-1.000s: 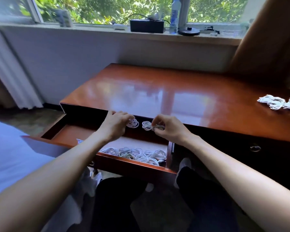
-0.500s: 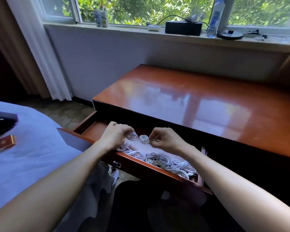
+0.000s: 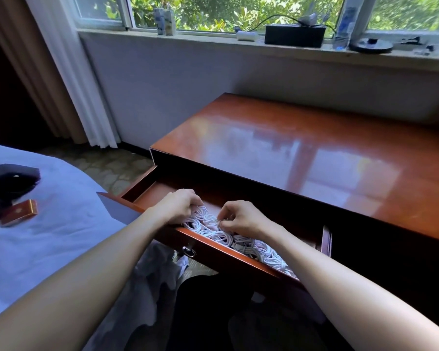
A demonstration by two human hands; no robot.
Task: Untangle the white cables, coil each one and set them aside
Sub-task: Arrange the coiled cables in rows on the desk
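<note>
The cables (image 3: 238, 243) lie as a heap of white loops inside the open drawer (image 3: 228, 254) of the desk (image 3: 314, 148), against the drawer's front wall. The left hand (image 3: 178, 207) rests on the left end of the heap, fingers curled down around a bundle of loops and gripping it. Just beside it, the right hand (image 3: 241, 219) pinches a cable strand between thumb and curled fingers. A bed (image 3: 48, 236) carrying a small red box (image 3: 19, 211) stands left of the drawer.
</note>
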